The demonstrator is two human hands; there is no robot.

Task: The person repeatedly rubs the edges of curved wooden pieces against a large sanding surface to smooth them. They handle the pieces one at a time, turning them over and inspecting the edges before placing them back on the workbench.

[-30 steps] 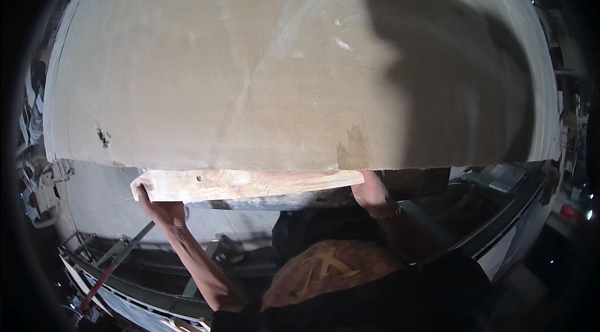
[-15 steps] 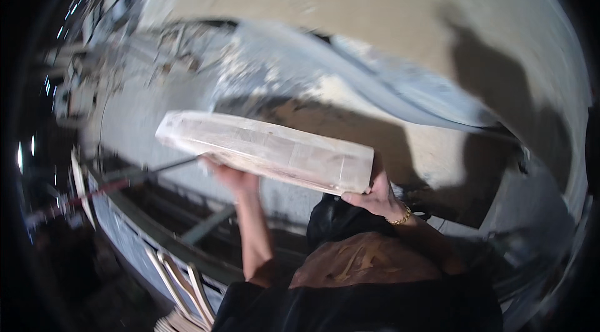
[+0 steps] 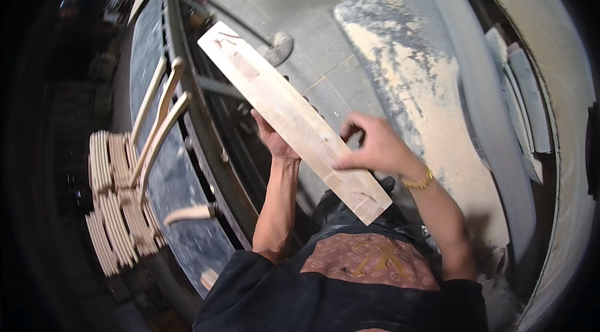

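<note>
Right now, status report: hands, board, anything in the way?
Left hand holds wooden board from beneath. Right hand over its lower end. Short curved wooden piece off left, not in the way.

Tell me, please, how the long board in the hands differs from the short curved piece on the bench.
Size: the board is much longer and wider than the curved piece.
Shape: the board's long edges look nearly straight; the curved piece bends.
Place: the board is held up by the left hand, while the curved piece lies on the bench.
Both look like pale, bare wood.
</note>
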